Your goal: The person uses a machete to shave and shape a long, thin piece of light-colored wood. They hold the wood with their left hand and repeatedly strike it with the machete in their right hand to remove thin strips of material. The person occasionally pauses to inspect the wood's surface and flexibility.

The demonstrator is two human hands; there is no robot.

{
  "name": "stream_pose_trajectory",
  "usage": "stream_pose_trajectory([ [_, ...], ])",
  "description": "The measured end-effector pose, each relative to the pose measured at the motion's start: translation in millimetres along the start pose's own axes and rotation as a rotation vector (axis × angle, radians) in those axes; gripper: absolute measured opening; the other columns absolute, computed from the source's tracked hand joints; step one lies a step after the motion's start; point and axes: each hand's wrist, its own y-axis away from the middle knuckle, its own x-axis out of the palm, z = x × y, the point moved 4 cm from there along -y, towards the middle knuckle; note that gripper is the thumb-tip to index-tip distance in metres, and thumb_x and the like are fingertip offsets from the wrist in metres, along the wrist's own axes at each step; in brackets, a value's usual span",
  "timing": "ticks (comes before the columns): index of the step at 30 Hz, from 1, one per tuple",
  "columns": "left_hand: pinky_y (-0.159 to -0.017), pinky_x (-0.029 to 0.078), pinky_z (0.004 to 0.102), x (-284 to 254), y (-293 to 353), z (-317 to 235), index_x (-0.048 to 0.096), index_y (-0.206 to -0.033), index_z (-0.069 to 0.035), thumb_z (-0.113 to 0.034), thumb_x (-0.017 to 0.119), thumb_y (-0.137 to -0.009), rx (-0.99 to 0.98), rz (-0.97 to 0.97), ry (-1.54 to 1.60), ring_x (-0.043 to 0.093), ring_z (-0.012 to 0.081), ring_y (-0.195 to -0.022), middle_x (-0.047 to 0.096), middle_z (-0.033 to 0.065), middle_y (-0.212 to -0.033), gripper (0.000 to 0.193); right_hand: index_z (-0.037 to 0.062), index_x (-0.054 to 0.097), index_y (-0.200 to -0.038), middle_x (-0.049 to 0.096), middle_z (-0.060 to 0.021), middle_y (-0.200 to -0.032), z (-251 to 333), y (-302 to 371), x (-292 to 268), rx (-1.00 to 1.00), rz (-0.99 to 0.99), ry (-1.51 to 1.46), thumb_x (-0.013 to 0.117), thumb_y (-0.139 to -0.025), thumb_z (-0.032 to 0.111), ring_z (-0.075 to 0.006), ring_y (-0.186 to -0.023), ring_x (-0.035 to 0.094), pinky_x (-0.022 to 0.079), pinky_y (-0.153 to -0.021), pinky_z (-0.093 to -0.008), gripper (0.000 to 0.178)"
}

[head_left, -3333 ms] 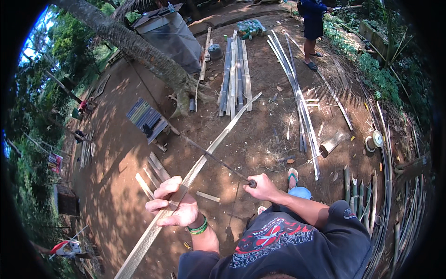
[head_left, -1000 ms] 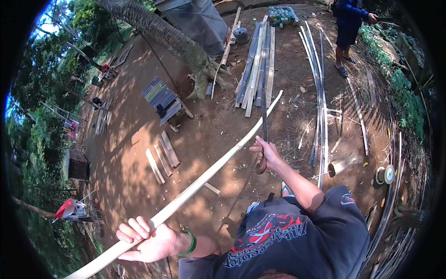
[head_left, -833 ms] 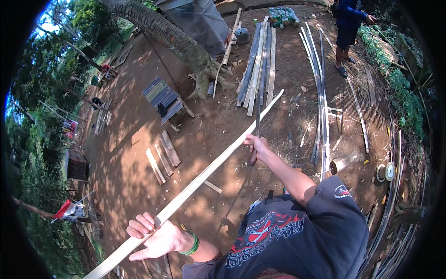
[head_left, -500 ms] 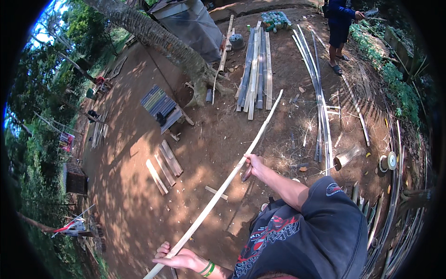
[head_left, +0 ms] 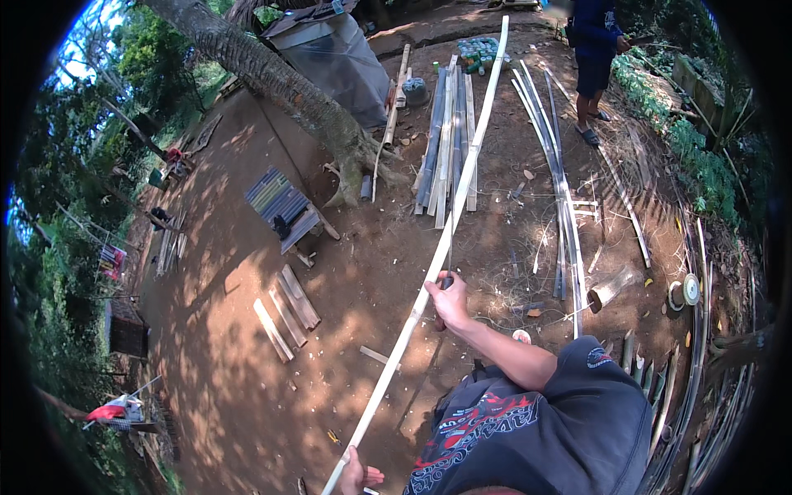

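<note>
A long, pale split bamboo strip [head_left: 385, 379] slants from the bottom edge up to the far side. Near its lower end, my left hand [head_left: 358, 473] clasps it with the thumb across and the fingers partly stretched out. Farther along, my right hand [head_left: 451, 303] is closed at the strip's right side. In that hand is a dark handle [head_left: 446, 282], probably of a knife; a thin dark line runs beyond it beside the strip, and I cannot make out the blade clearly.
Stacked bamboo slats [head_left: 446, 140] lie ahead, long strips [head_left: 564, 206] to their right. A log [head_left: 612, 290] and wire spool [head_left: 685, 291] lie right. Short boards [head_left: 285, 309] and a low slatted bench [head_left: 283, 206] stand left, near a tree [head_left: 272, 82]. A person [head_left: 594, 58] stands far right.
The bamboo strip has slid away from me, its far end now reaching past the stacked slats. My left hand has moved down and right; a dark handle now shows at my right hand.
</note>
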Motion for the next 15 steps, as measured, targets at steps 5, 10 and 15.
stream_pose_trajectory([
  [5, -0.06, 0.055, 0.0291, 66.9, 49.8, -151.2, 0.068, -0.085, 0.004, -0.028, 0.07, -0.09, 0.979, -0.267, -0.135, 0.067, 0.0166, -0.061, 0.07, 0.0121, -0.069, 0.032, -0.0006, 0.058, -0.102, 0.059, 0.0019, -0.067, 45.0, 26.4, -7.8, -0.17, -0.006, 0.027, 0.075, -0.082, 0.009, -0.0064, -0.058, 0.053, 0.044, -0.055, -0.0243, 0.027],
  [10, -0.086, 0.052, 0.0359, 168.3, 29.5, -244.9, 0.049, -0.132, 0.003, -0.032, 0.06, -0.097, 1.284, 0.344, -0.248, 0.067, 0.0276, -0.102, 0.067, 0.0199, -0.109, 0.051, -0.0013, 0.062, -0.1, 0.062, 0.0, -0.067, 69.6, 49.3, -8.1, -0.266, 0.088, -0.087, 0.075, -0.082, 0.011, -0.0069, -0.06, 0.057, 0.047, -0.058, -0.0261, 0.026],
  [15, -0.043, 0.037, 0.0216, 198.8, 52.1, -248.7, 0.056, -0.111, -0.005, -0.022, 0.052, -0.103, 0.947, 0.711, 0.016, 0.045, 0.0049, -0.046, 0.051, -0.0021, -0.059, 0.019, -0.0021, 0.062, -0.1, 0.06, 0.0007, -0.065, 123.4, 37.8, -41.7, -0.275, 0.173, -0.042, 0.074, -0.084, 0.013, -0.0046, -0.06, 0.054, 0.044, -0.055, -0.0248, 0.025],
])
